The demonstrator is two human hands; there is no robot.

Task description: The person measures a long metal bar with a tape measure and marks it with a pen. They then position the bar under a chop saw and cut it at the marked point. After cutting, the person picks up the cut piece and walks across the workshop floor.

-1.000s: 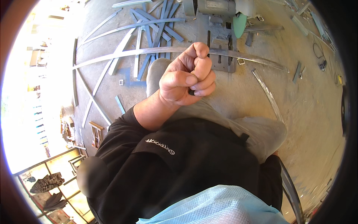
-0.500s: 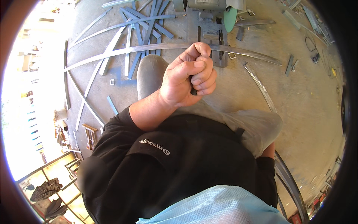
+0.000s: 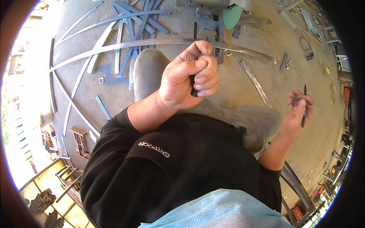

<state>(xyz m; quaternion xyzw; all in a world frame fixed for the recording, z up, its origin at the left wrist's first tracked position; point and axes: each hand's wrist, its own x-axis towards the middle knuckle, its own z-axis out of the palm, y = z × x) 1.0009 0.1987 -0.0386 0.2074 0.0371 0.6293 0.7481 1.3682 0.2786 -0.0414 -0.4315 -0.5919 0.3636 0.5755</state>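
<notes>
My left hand (image 3: pixel 186 78) is closed around a short black handle (image 3: pixel 194 91), mostly hidden by the fingers. Out to the right, my right hand (image 3: pixel 298 116) holds a slim dark pen (image 3: pixel 305 102) between thumb and fingers, its point upward. Beyond the left hand, a long flat metal bar (image 3: pixel 125 43) lies across the slotted base (image 3: pixel 207 22) of a grey machine. It looks curved toward its ends in this view.
A heap of blue-grey metal strips (image 3: pixel 142 24) lies at the far left. One bare strip (image 3: pixel 255 84) rests beyond my right knee. A green panel (image 3: pixel 232 17) hangs on the machine. Cables (image 3: pixel 308 57) and several offcuts lie at right; a wooden frame (image 3: pixel 80 142) stands at left.
My right hand has come up into view at the right with the pen. The left hand keeps its grip on the handle. The whole view has shifted slightly.
</notes>
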